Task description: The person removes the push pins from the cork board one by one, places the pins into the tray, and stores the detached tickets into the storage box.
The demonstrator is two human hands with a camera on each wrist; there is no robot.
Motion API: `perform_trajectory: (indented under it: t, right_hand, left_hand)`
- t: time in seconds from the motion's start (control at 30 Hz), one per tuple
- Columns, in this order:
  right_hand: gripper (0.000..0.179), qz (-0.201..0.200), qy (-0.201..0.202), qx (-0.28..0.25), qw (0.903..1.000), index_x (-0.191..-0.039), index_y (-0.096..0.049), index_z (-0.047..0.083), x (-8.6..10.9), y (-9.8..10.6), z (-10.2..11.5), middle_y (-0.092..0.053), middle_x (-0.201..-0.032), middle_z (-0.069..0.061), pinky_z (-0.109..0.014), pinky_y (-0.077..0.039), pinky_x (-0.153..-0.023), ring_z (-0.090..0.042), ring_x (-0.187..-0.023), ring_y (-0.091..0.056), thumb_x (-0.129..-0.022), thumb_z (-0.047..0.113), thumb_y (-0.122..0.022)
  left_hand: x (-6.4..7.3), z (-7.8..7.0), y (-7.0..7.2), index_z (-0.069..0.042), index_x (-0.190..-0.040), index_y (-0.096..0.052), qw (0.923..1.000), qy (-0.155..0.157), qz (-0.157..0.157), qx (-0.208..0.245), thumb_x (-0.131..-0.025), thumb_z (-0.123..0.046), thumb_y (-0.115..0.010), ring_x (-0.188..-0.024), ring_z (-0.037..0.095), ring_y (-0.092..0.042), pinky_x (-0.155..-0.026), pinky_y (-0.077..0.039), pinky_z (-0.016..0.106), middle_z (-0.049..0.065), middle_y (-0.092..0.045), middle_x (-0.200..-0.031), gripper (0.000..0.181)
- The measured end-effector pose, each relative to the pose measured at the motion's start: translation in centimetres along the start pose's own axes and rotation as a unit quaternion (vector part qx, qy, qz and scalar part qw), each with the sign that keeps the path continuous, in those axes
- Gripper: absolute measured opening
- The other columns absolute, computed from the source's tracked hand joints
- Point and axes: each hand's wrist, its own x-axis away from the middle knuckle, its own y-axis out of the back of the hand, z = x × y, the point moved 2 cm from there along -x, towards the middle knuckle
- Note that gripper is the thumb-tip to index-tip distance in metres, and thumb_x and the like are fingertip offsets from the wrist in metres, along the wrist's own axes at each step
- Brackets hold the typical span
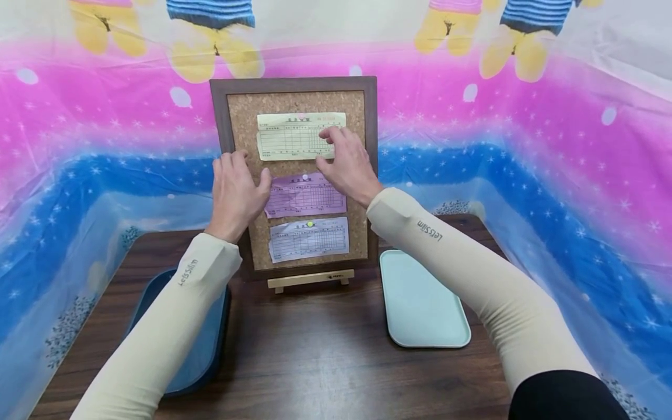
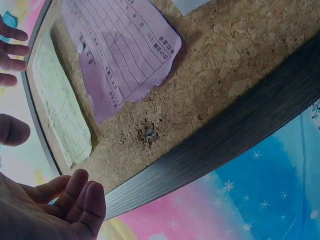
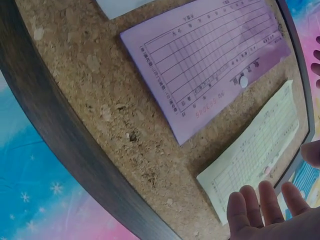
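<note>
A cork board (image 1: 247,233) in a dark frame carries a pale yellow receipt slip (image 1: 283,140), a purple slip (image 1: 310,195) and a bluish-white slip (image 1: 310,242). A pink pushpin (image 3: 267,170) is in the yellow slip, a white pushpin (image 3: 243,81) in the purple one, a yellow-green pushpin (image 1: 310,224) in the lowest. My left hand (image 1: 236,192) is by the board's left side, fingers loosely bent, gripping nothing visible. In front of the yellow slip's right end is my right hand (image 1: 349,163), thumb apart from relaxed fingers; whether it touches the paper I cannot tell.
The board leans on a small wooden easel (image 1: 311,281) on a dark wood table (image 1: 315,361). A blue tray (image 1: 196,361) lies at the left, partly under my left forearm. At the right is a pale mint tray (image 1: 425,303). A patterned cloth (image 1: 441,105) hangs behind.
</note>
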Motion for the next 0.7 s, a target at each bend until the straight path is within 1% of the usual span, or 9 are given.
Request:
perform_trajectory:
  t: [0.1,0.27,0.37,0.43,0.53,0.6,0.7]
  right_hand:
    - [0.041,-0.005,0.007,-0.003,1.0000,-0.126,-0.052,0.011,-0.3,0.1,-0.1,-0.053,-0.119,-0.005,-0.030,-0.036,-0.093,-0.020,-0.113,-0.046,-0.088,0.020,-0.063]
    - [0.041,0.003,0.011,-0.006,0.9999,-0.128,-0.051,0.010,-1.0,0.2,0.0,-0.053,-0.121,-0.004,-0.029,-0.034,-0.096,-0.019,-0.116,-0.046,-0.090,0.022,-0.062]
    - [0.041,0.004,0.008,-0.011,0.9999,-0.128,-0.051,0.010,-1.4,0.2,0.0,-0.054,-0.120,-0.004,-0.028,-0.034,-0.096,-0.019,-0.115,-0.046,-0.090,0.021,-0.062]
    - [0.040,0.008,0.008,-0.024,0.9996,-0.128,-0.050,0.009,-1.6,0.1,0.0,-0.054,-0.120,-0.004,-0.026,-0.035,-0.094,-0.017,-0.113,-0.048,-0.090,0.020,-0.062]
    - [0.039,0.017,0.016,-0.054,0.9983,-0.127,-0.050,0.007,-1.8,0.1,0.1,-0.056,-0.119,-0.005,-0.023,-0.039,-0.090,-0.016,-0.108,-0.052,-0.091,0.017,-0.061]
    - [0.038,0.021,0.023,-0.074,0.9968,-0.127,-0.050,0.006,-2.0,0.0,0.0,-0.057,-0.117,-0.007,-0.021,-0.041,-0.087,-0.015,-0.104,-0.055,-0.092,0.015,-0.059]
    - [0.036,0.021,0.035,-0.085,0.9956,-0.125,-0.051,0.005,-2.3,0.0,0.1,-0.058,-0.115,-0.008,-0.020,-0.042,-0.086,-0.015,-0.101,-0.057,-0.092,0.013,-0.059]
  left_hand:
    - [-0.2,-0.1,0.1,0.008,-0.128,-0.043,1.0000,0.001,0.005,-0.003,-0.092,-0.029,-0.050,-0.105,0.036,-0.038,-0.088,-0.034,0.045,0.024,-0.045,-0.116,0.052]
    - [-1.0,-0.4,0.5,0.008,-0.128,-0.043,0.9998,0.005,0.010,-0.015,-0.093,-0.031,-0.049,-0.107,0.037,-0.037,-0.089,-0.034,0.045,0.024,-0.044,-0.117,0.053]
    - [-1.4,-0.6,0.7,0.008,-0.129,-0.043,0.9995,0.010,0.020,-0.020,-0.094,-0.033,-0.047,-0.108,0.037,-0.037,-0.090,-0.033,0.046,0.023,-0.044,-0.118,0.054]
    - [-1.6,-0.7,0.8,0.008,-0.129,-0.042,0.9993,0.014,0.028,-0.022,-0.094,-0.033,-0.046,-0.108,0.037,-0.036,-0.089,-0.033,0.046,0.023,-0.044,-0.118,0.054]
    - [-1.9,-0.7,0.8,0.007,-0.134,-0.039,0.9987,0.022,0.041,-0.022,-0.095,-0.033,-0.045,-0.107,0.035,-0.035,-0.089,-0.033,0.045,0.023,-0.043,-0.120,0.057]
    - [-2.1,-0.7,0.8,0.006,-0.137,-0.037,0.9984,0.027,0.045,-0.020,-0.095,-0.034,-0.045,-0.107,0.035,-0.035,-0.088,-0.034,0.045,0.023,-0.042,-0.122,0.059]
    - [-2.3,-0.7,0.8,0.004,-0.140,-0.035,0.9983,0.031,0.047,-0.017,-0.095,-0.035,-0.045,-0.108,0.034,-0.035,-0.088,-0.034,0.044,0.022,-0.042,-0.125,0.060]
